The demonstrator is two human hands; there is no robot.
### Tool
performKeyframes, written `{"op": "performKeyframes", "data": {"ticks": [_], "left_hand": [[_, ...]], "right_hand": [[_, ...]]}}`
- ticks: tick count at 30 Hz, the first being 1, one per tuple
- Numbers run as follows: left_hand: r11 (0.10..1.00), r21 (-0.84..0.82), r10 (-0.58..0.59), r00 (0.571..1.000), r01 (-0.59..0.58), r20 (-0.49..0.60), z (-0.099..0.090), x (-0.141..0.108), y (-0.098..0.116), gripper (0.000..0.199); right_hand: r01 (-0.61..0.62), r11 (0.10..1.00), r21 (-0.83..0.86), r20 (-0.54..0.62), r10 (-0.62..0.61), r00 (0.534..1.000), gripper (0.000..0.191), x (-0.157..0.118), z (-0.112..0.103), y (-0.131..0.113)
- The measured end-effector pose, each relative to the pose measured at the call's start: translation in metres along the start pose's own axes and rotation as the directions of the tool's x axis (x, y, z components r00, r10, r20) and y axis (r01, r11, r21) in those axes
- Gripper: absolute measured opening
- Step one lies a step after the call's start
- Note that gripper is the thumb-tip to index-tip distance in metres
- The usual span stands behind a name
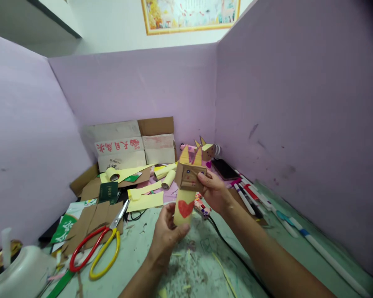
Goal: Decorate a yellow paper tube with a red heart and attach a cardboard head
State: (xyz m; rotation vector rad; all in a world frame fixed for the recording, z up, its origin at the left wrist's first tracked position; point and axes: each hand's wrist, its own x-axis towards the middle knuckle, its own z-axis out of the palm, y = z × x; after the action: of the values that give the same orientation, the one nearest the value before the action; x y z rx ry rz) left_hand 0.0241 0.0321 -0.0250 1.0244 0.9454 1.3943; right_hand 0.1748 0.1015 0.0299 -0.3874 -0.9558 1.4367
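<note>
A handmade paper figure is held upright above the table. Its body is a yellow paper tube with a red heart, and its head is a brown cardboard box with a drawn face and two pointed yellow ears. Low down, my left hand is closed around the tube, its thumb across the front. My right hand pinches the right side of the box head, thumb on the face. Whether head and tube are joined is hidden. Behind stands a similar eared box figure, partly covered.
Scissors with red and yellow handles lie left, on cardboard pieces. Yellow paper sheets and rolls are spread behind the hands. Several markers and a phone lie right. A black cable crosses the green table.
</note>
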Motion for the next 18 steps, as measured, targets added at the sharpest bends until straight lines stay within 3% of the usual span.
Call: {"op": "performKeyframes", "data": {"ticks": [3,6,9,13,18], "left_hand": [[0.992,0.104,-0.079,0.988,0.065,0.133,-0.002,0.002,-0.002,0.062],[0.976,0.201,-0.113,0.986,0.087,0.122,-0.004,0.005,-0.001,0.050],[0.971,0.239,-0.055,0.988,0.019,0.143,-0.003,0.006,0.001,0.042],[0.967,0.255,-0.021,0.996,-0.001,0.082,0.003,0.004,0.003,0.028],[0.965,0.258,-0.052,0.999,0.052,-0.006,0.011,-0.002,0.000,0.019]], "right_hand": [[-0.018,0.999,-0.036,0.043,0.020,0.999,0.048,-0.005,0.006,0.006],[-0.025,0.997,-0.069,0.049,0.028,0.998,0.052,-0.009,0.010,0.013],[-0.032,0.994,-0.100,0.043,0.036,0.998,0.054,-0.012,0.011,0.017],[-0.020,0.987,-0.160,0.038,0.026,0.999,0.061,-0.015,0.014,0.016],[-0.034,0.969,-0.245,0.011,0.038,0.999,0.054,-0.019,0.018,0.015]]}}
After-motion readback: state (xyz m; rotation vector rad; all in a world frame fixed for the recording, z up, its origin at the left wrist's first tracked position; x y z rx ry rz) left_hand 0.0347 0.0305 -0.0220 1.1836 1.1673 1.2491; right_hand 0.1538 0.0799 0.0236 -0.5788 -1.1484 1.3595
